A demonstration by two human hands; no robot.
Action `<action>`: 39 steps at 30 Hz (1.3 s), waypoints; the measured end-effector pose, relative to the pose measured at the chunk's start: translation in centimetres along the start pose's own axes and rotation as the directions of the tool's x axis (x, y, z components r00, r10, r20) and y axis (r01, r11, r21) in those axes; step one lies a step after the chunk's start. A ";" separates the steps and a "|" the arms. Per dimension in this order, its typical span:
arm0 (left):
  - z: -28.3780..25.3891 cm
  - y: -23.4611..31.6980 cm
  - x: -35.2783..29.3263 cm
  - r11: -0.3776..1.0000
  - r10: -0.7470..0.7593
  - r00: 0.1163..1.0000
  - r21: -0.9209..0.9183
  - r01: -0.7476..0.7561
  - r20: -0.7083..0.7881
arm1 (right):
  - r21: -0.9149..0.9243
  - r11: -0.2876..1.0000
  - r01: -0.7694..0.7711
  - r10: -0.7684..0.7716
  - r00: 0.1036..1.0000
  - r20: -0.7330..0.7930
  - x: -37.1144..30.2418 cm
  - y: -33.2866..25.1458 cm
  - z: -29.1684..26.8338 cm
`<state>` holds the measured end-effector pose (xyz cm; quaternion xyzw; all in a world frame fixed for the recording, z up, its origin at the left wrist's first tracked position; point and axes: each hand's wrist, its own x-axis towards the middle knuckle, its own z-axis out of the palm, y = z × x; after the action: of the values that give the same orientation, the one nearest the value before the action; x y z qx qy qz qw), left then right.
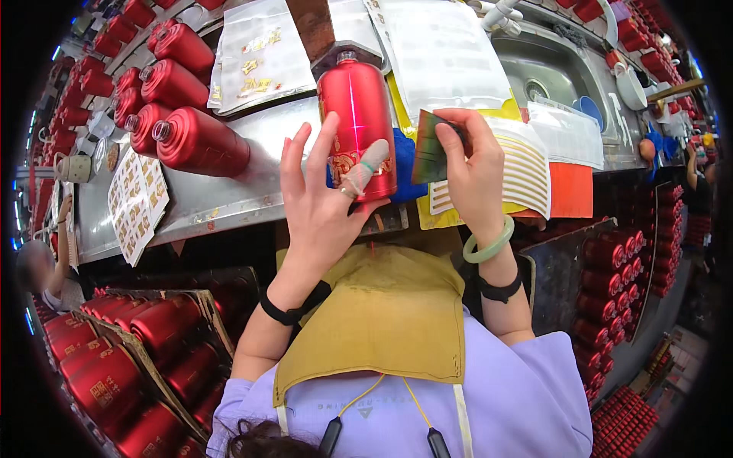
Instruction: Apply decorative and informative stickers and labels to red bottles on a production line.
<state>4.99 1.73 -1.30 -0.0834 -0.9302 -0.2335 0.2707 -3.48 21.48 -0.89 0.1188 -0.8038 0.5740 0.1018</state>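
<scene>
A glossy red bottle (pixel 356 99) with gold decoration near its base lies on the bench in front of me, its neck against a metal holder. My left hand (pixel 324 198) is at the bottle's lower end with its fingers spread. One wrapped finger rests over the gold decoration, and the thumb is by the base. To the right of the bottle, my right hand (pixel 475 156) pinches a thin, dark green, squarish plate (pixel 431 149) between thumb and fingers. The plate is apart from the bottle.
Several red bottles (pixel 202 141) lie at the left on the metal bench (pixel 198 210). Sheets of gold stickers (pixel 137 200) lie near its edge. White sheets (pixel 443 53) and a sink (pixel 546 69) are at the right. Racks of red bottles (pixel 107 382) stand below on both sides.
</scene>
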 end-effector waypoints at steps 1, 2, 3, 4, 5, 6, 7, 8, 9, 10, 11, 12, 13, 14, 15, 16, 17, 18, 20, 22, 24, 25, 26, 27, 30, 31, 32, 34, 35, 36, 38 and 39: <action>0.1 0.0 0.2 0.993 0.058 0.997 0.100 -0.063 0.047 | 0.001 1.000 -0.004 0.004 1.000 0.001 0.0 0.0 0.2; 0.0 0.4 0.6 0.990 0.039 0.998 0.132 -0.046 0.058 | 0.027 0.999 -0.020 0.020 1.000 0.015 -0.1 -0.1 0.4; 0.0 0.4 0.6 0.989 0.042 0.998 0.136 -0.049 0.055 | 0.056 0.998 -0.029 0.028 0.999 0.027 -0.3 -0.2 0.5; 0.1 0.3 0.6 0.984 0.080 0.994 0.153 -0.090 0.068 | 0.051 0.998 -0.035 0.033 0.999 0.039 -0.4 -0.1 0.4; 0.2 0.2 0.6 0.977 0.118 0.990 0.169 -0.131 0.082 | 0.053 0.998 -0.033 0.031 0.999 0.038 -0.5 -0.2 0.2; 0.3 0.8 0.6 0.980 0.115 0.988 0.149 -0.129 0.103 | 0.075 0.995 -0.061 0.058 0.997 0.050 -0.6 -0.3 0.1; 0.2 1.0 0.5 0.980 0.118 0.988 0.150 -0.132 0.102 | 0.096 0.991 -0.091 0.085 0.994 0.064 -0.7 -0.4 -0.2; 0.3 1.0 0.2 0.982 0.136 0.984 0.118 -0.150 0.117 | 0.071 0.993 -0.089 0.084 0.994 0.067 -0.7 -0.5 -0.5; 0.4 1.0 0.1 0.982 0.156 0.979 0.087 -0.167 0.129 | 0.073 0.994 -0.087 0.083 0.995 0.064 -0.7 -0.5 -0.8; 0.7 0.7 -0.2 0.984 0.161 0.983 0.057 -0.166 0.091 | 0.071 0.991 -0.110 0.105 0.992 0.071 -0.8 -0.4 -1.1; 0.8 0.6 -0.3 0.984 0.161 0.983 0.058 -0.167 0.091 | 0.069 0.989 -0.133 0.127 0.989 0.080 -0.7 -0.4 -1.3; 0.9 0.6 -0.4 0.995 0.090 0.995 0.037 -0.091 0.044 | 0.069 0.989 -0.133 0.128 0.989 0.078 -0.7 -0.3 -1.3; 0.9 0.6 -0.5 1.000 0.015 1.000 0.014 -0.015 -0.002 | 0.068 0.991 -0.115 0.109 0.991 0.077 -0.7 -0.2 -1.3; 1.0 0.1 -0.4 0.998 0.059 0.998 0.009 -0.059 -0.029 | 0.067 0.993 -0.096 0.091 0.993 0.077 -0.8 0.0 -1.3; 1.2 0.0 -0.7 0.998 0.057 0.998 0.012 -0.057 -0.030 | 0.068 0.993 -0.095 0.089 0.993 0.080 -0.7 0.4 -1.3; 1.4 -0.1 -1.3 0.997 0.070 0.995 -0.024 -0.072 -0.075 | 0.032 0.999 0.002 -0.004 0.996 0.086 -0.6 0.9 -1.1; 1.6 -0.1 -1.7 0.994 0.080 0.989 -0.059 -0.087 -0.121 | -0.004 0.995 0.099 -0.098 0.991 0.095 -0.5 1.1 -1.1; 1.7 -0.1 -2.0 0.995 0.076 0.990 -0.052 -0.083 -0.122 | 0.001 0.995 0.100 -0.100 0.990 0.101 -0.6 0.8 -0.8; 2.0 0.0 -2.5 0.725 -0.475 0.876 -0.526 0.444 0.085 | 0.142 0.988 -0.054 0.042 0.995 0.090 -0.7 -0.5 -0.1; 1.8 -1.2 -2.0 0.818 -0.398 0.915 -0.422 0.389 0.072 | 0.206 0.977 -0.045 0.027 0.996 0.089 -0.6 -1.2 0.3; 1.6 -1.2 -2.2 0.886 -0.376 0.926 -0.286 0.366 0.020 | 0.272 0.962 -0.039 0.013 0.995 0.097 -0.3 -1.8 0.3; 1.1 -1.0 -2.2 0.882 -0.388 0.922 -0.283 0.377 0.019 | 0.162 0.981 0.109 -0.127 0.986 0.107 0.0 -2.1 0.0; 0.5 -0.7 -1.8 0.918 -0.319 0.947 -0.261 0.297 -0.046 | 0.055 0.964 0.259 -0.264 0.955 0.132 0.1 -2.2 -0.1; 0.1 -0.6 -1.4 0.949 -0.240 0.965 -0.236 0.210 -0.107 | 0.055 0.965 0.257 -0.262 0.955 0.138 -0.1 -2.0 -0.2; 0.4 -0.6 -1.5 0.941 -0.240 0.965 -0.270 0.204 -0.106 | -0.133 0.792 0.596 -0.546 0.788 0.284 -1.3 -1.8 -0.1; 0.6 -0.7 -1.3 0.930 -0.242 0.965 -0.309 0.200 -0.101 | -0.081 0.785 0.614 -0.565 0.763 0.313 -2.3 -1.7 -0.2; 0.6 -0.9 -1.2 0.953 -0.179 0.975 -0.270 0.139 -0.129 | -0.029 0.777 0.629 -0.584 0.737 0.340 -3.2 -1.6 -0.4; 0.7 -0.9 -1.5 0.941 -0.201 0.974 -0.297 0.161 -0.109 | 0.060 0.765 0.641 -0.596 0.670 0.444 -4.1 -2.2 -1.1; 0.8 -0.8 -1.6 0.929 -0.218 0.972 -0.323 0.180 -0.087 | 0.086 0.777 0.624 -0.581 0.656 0.482 -4.2 -2.5 -1.2; 0.6 -0.8 -1.7 0.929 -0.221 0.971 -0.322 0.183 -0.087 | 0.063 0.786 0.615 -0.581 0.701 0.413 -4.0 -2.4 -1.1; 0.3 -0.6 -1.7 0.925 -0.176 0.981 -0.353 0.138 -0.079 | 0.043 0.797 0.602 -0.578 0.741 0.341 -3.4 -2.4 -0.9; 0.2 -0.6 -1.7 0.925 -0.177 0.981 -0.353 0.139 -0.078 | 0.033 0.882 0.470 -0.462 0.850 0.253 -3.1 -2.7 -0.9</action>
<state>6.20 1.27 -2.61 -0.0414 -0.8623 -0.4184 0.2822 0.33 21.69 0.85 0.3808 -0.7659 0.4999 0.1359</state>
